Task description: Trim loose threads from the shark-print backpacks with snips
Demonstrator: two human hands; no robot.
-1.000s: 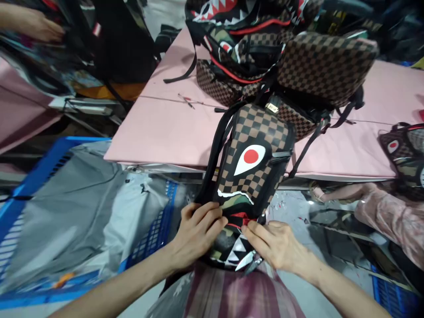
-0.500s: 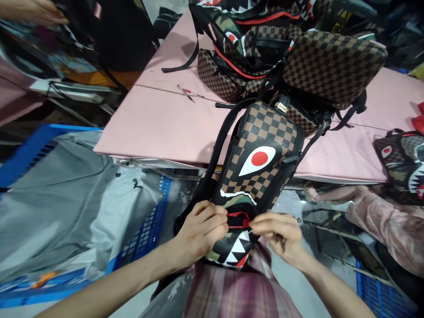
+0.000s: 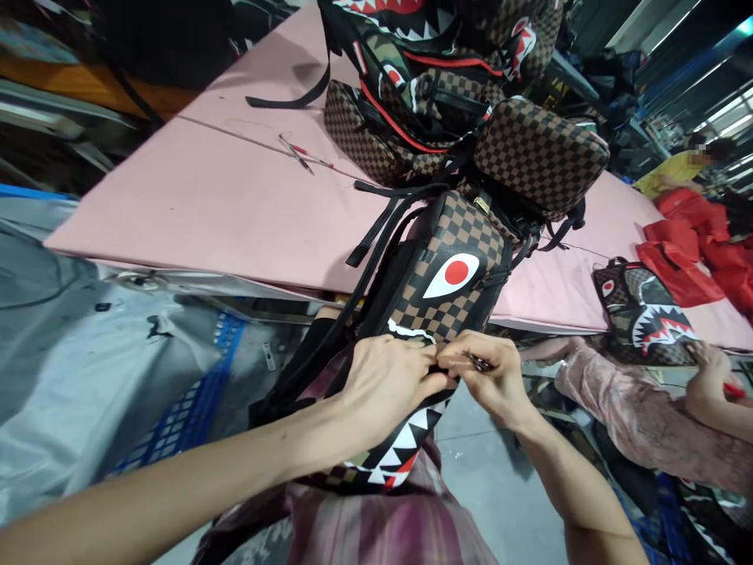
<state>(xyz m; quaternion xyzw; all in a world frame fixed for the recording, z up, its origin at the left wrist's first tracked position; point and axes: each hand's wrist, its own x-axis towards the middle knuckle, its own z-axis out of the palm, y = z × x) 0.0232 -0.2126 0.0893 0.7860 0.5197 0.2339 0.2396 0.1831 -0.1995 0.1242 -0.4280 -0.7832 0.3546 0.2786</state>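
Observation:
A brown-and-black checkered backpack [image 3: 441, 314] with a red-and-white eye and printed teeth leans from the pink table's edge down to the lap. Across its middle, near the zip opening, lies my left hand [image 3: 391, 384], its fingers closed on the bag's fabric. My right hand [image 3: 485, 373] meets it at the bag's right side, fingers pinched together, with a small dark metal tool [image 3: 479, 362] partly showing between them. The red-lined opening is hidden behind both hands.
More checkered bags [image 3: 541, 153] are piled on the pink table [image 3: 247, 188]. Small scissors [image 3: 297, 154] lie at its left. Another person's arm [image 3: 623, 416] reaches beside a shark-print bag [image 3: 647, 314] at right, near red cloth [image 3: 682, 259].
The view has turned to the right. My hands have come together over the bag's opening, which showed between them before. The dark tool now shows in my right hand.

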